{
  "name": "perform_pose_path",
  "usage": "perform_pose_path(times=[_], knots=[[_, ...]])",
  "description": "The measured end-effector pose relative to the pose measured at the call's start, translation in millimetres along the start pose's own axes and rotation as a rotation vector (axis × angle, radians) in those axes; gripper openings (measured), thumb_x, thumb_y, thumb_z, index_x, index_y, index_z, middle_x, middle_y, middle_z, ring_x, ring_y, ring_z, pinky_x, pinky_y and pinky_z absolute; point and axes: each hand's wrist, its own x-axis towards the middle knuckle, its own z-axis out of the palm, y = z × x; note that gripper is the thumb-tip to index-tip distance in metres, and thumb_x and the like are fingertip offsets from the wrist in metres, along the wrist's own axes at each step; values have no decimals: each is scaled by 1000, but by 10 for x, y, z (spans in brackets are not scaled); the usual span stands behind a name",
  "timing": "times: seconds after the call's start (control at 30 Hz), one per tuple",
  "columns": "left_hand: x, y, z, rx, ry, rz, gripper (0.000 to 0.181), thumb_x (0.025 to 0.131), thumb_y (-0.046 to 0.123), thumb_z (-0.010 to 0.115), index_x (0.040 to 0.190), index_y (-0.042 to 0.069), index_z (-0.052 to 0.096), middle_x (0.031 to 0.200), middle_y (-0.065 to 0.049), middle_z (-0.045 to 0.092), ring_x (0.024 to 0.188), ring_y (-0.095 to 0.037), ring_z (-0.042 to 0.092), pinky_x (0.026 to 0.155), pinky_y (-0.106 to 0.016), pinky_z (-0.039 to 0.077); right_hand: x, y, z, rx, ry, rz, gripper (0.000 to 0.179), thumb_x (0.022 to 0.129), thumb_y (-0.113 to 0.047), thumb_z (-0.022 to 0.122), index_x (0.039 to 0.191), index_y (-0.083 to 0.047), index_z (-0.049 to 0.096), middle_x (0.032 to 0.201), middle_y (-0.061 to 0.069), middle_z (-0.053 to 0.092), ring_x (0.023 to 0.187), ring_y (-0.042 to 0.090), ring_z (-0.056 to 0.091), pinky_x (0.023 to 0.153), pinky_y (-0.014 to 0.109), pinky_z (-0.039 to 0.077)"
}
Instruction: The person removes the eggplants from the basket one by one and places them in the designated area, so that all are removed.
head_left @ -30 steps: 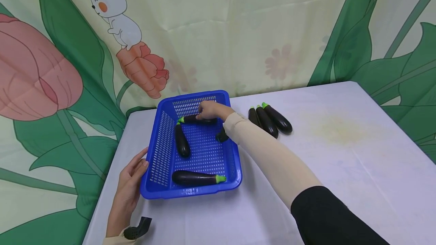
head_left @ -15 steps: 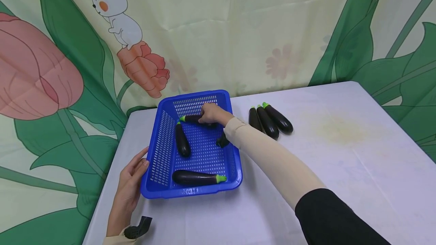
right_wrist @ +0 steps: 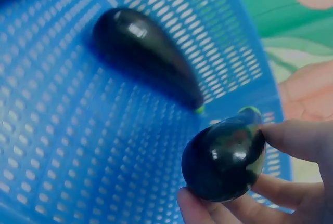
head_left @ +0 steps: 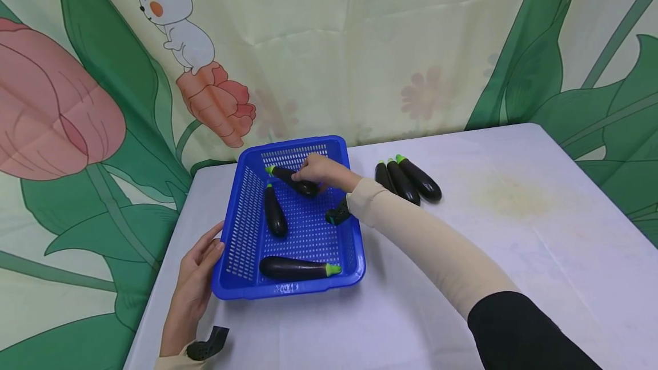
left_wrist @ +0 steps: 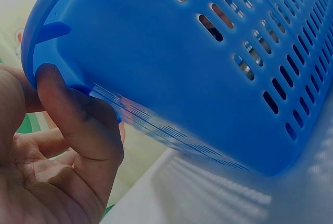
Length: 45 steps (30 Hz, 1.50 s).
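In the head view, my left hand [head_left: 194,278] holds the near left side of a blue plastic basket [head_left: 308,286]. The left wrist view shows its thumb and fingers curled at the rim [left_wrist: 30,52]. Inside the basket my right hand [head_left: 325,170] grips a dark purple eggplant [head_left: 285,178] with a green stem end, slanting near the far wall. From the right wrist, this eggplant [right_wrist: 221,161] sits between thumb and fingers, its round end toward the camera. A second eggplant [head_left: 275,213] lies lengthwise by the left wall, and a third [head_left: 293,268] along the front wall.
Three more eggplants [head_left: 403,183] lie side by side on the white tablecloth [head_left: 493,244], right of the basket and partly behind the right sleeve. A printed curtain [head_left: 360,44] with a rabbit and flowers hangs close behind the table.
The eggplant in my right hand has turned from nearly crosswise to a slant, its round end swinging toward the front and its stem end shifting back. My left hand and the basket stay put.
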Motion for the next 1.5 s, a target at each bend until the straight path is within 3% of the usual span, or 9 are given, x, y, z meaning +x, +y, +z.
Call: perform_pose_path(times=[0.1,0.23,0.4,0.57,0.73,1.0,1.2,1.33,1.5], knots=[[-3,-2,-3,-1,0,-1,55,108,25,57,160,15,40,108,9,70,96,-8,73,82,-26,64,-84,-36,-35,62,-28,-4,28,104,-26,65,83,-6,66,82,0,54,88,19,56,97,55,60],[0,-5,-3,-1,1,-1,55,108,25,58,160,15,40,108,9,70,96,-8,73,82,-27,64,-185,-66,-101,131,-47,-9,26,104,-27,65,108,-3,75,104,4,60,106,22,58,94,50,62],[0,-4,-4,-1,0,4,55,108,25,58,160,15,41,108,9,70,96,-8,73,82,-27,64,-316,-75,-214,206,-58,5,33,103,-28,66,126,-4,70,117,5,59,121,26,59,91,44,64],[1,1,-6,-2,-3,8,55,108,25,58,160,15,40,108,9,70,95,-8,73,82,-27,64,-455,-5,-341,224,-60,8,43,105,-30,63,139,-4,64,149,13,56,144,41,51,97,47,61],[5,-6,-3,-7,-4,9,55,108,25,58,160,14,41,108,9,70,96,-8,73,82,-27,64,-590,116,-508,237,-33,12,49,105,-33,62,144,-4,58,145,15,58,140,39,55,100,48,60],[14,-4,4,-7,0,0,56,108,27,58,160,15,41,107,8,70,95,-8,73,83,-27,64,-872,364,-792,242,45,-41,46,106,-33,60,142,-5,59,133,14,62,112,27,66,97,47,61],[5,3,-2,-6,5,-9,56,108,27,59,160,15,41,107,9,70,94,-8,73,82,-27,64,-1050,574,-943,239,129,-35,51,105,-38,61,146,-7,56,140,18,57,118,29,57,104,51,57],[2,3,-3,-6,3,-5,56,108,27,59,160,15,41,107,9,70,95,-8,73,82,-27,64,-1162,693,-999,234,188,-31,55,105,-38,61,150,-7,51,144,21,57,125,31,61,109,54,52],[5,6,-4,-4,5,-4,56,108,26,58,160,14,40,106,9,69,94,-7,73,82,-27,64,-1292,850,-1038,180,293,-26,58,105,-40,61,151,-7,49,146,22,55,117,32,64,100,44,54]])
